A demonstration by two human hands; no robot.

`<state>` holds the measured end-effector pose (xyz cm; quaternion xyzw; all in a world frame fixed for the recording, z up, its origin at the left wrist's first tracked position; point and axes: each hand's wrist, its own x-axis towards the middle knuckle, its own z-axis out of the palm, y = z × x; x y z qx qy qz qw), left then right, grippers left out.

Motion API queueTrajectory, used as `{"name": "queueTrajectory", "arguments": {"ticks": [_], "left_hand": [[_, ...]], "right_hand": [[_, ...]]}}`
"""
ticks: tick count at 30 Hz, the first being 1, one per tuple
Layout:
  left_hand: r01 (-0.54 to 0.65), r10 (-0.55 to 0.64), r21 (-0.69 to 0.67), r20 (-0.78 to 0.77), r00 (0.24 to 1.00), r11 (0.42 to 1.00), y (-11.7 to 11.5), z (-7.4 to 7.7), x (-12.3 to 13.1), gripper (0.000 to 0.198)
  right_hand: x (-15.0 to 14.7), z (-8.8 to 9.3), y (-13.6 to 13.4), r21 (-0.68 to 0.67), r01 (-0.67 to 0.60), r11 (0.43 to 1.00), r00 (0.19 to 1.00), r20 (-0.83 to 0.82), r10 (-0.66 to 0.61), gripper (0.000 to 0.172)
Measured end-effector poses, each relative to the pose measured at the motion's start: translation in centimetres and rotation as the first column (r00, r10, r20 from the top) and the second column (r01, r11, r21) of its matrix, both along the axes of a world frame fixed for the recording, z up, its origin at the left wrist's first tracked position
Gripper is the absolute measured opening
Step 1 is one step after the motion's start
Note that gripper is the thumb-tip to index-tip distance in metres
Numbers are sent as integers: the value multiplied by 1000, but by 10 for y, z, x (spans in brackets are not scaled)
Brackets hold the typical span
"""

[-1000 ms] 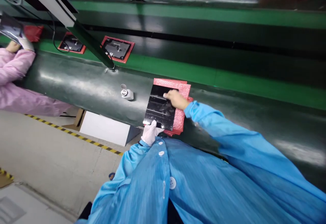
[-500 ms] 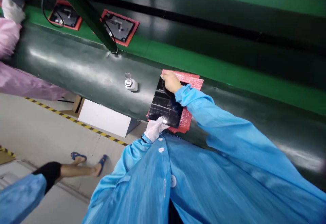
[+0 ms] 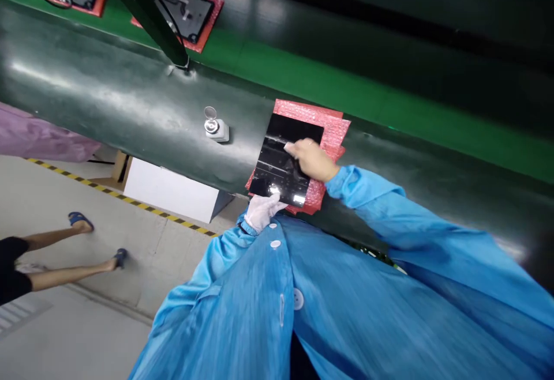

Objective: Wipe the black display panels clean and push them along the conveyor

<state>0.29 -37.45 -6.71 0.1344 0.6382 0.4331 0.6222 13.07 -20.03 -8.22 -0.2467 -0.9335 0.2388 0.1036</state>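
A glossy black screen panel (image 3: 281, 158) lies on pink bubble wrap sheets (image 3: 333, 128), with light streaks and specks on its surface. My left hand (image 3: 262, 211), in a white glove, grips the panel's near edge with the thumb on top; the fingers underneath are hidden. Over the middle of the panel is my bare right hand (image 3: 315, 160), slightly blurred. Its fingers are pressed together on a small white piece that looks like a cloth (image 3: 288, 147), at the fingertips. To the left stands a small white dispenser bottle (image 3: 219, 131) with its round lid flipped up.
The dark green bench (image 3: 108, 103) has a green post (image 3: 142, 11) rising from it. Behind, two dark devices lie on red bubble wrap, one (image 3: 186, 11) beside the post. A pink sleeve (image 3: 41, 135) reaches in at left. A white box (image 3: 171, 188) and someone's legs (image 3: 69, 276) show below.
My right hand has moved from the panel's far left corner toward its middle, nearer to me. My left hand keeps its hold. The view has shifted, and the walking person's legs have moved left.
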Motion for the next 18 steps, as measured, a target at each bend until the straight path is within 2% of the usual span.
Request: {"name": "queueTrajectory", "arguments": {"ticks": [1,2,3,5,7,9,11,13,14,16,18], "left_hand": [[-19,17,32,87,996,999,2,3,0,39],[-49,38,57,173,984,997,4,7,-1,45],[-87,66,66,263,962,994,6,10,-2,51],[-150,120,39,421,899,988,9,14,-3,58],[-188,169,-15,508,845,982,11,16,-4,58],[-207,199,-38,495,846,978,12,15,-4,55],[-232,223,-38,453,863,972,12,13,-5,52],[-249,240,-32,410,880,968,12,12,-5,51],[-254,243,-26,394,886,967,13,11,-5,51],[-253,236,-5,372,898,967,14,11,-3,50],[-231,209,25,339,917,973,15,12,-1,51]], "right_hand": [[8,0,-1,7,118,993,993,6,-118,42],[16,1,-10,-5,160,987,987,6,-160,42],[24,2,-26,-35,132,991,991,-1,-132,42],[37,3,-61,-124,-92,988,995,-39,88,39],[45,1,-77,-157,-206,966,978,-77,196,39],[48,-5,-56,-137,-152,979,987,-70,144,39],[45,-14,-6,-74,46,996,998,-32,-48,38],[38,-21,40,-20,274,962,961,-29,-274,36],[34,-22,53,-12,350,937,936,-37,-350,36],[29,-21,48,-21,379,925,924,-51,-380,35],[29,-16,10,-51,257,965,964,-60,-260,35]]}}
